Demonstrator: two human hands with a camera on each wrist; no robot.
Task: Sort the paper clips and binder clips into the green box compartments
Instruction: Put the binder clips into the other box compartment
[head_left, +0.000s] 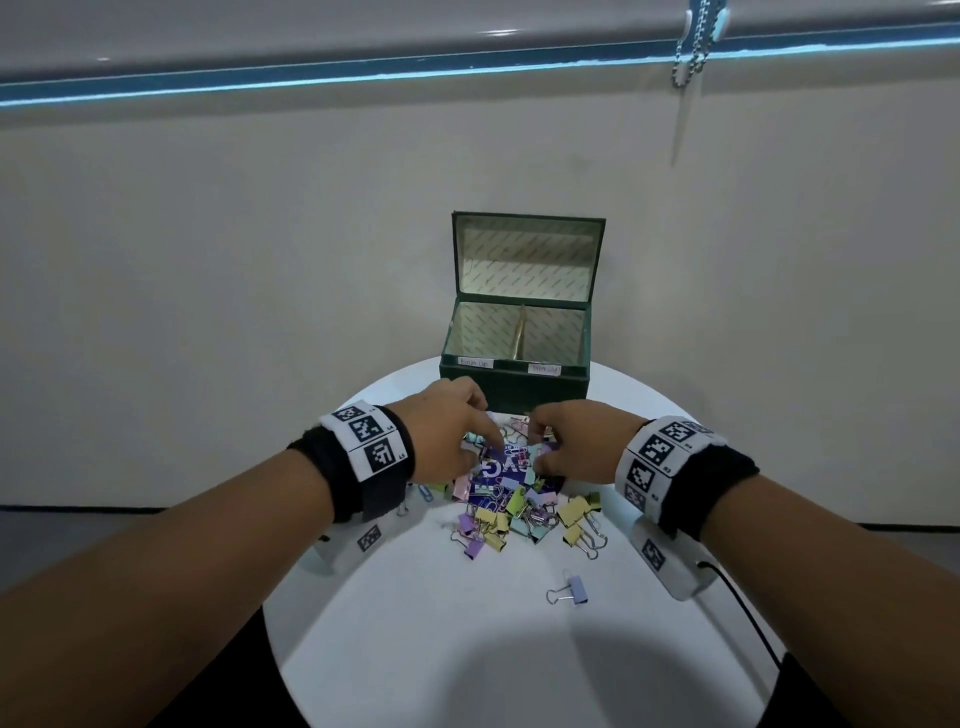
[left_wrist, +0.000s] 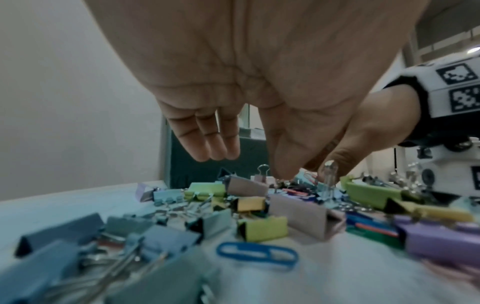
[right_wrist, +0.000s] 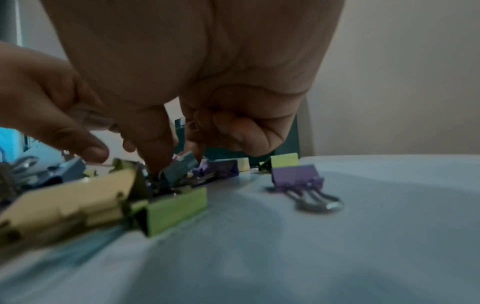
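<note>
Head view shows two hands over one heap of pastel metal binder clips (head_left: 511, 512) and coloured wire paper clips (head_left: 425, 492) on a round white table (head_left: 467, 649); the pieces are too many and too tangled to count. One lilac binder clip (head_left: 570, 591) lies alone, nearer the person. One open green cardboard box (head_left: 514, 384) stands behind the heap at the table's far edge, with two compartments split by one divider and two white labels on its front rim.

The left hand (head_left: 447, 434) reaches into the heap with thumb and forefinger drawn together; whether its grip has caught anything I cannot tell. The right hand (head_left: 571, 441) pinches a grey-blue binder clip (right_wrist: 180, 167) at the heap. A dark printed card (head_left: 498, 475) lies under the clips. Each wrist wears one black band with white marker tags.
</note>
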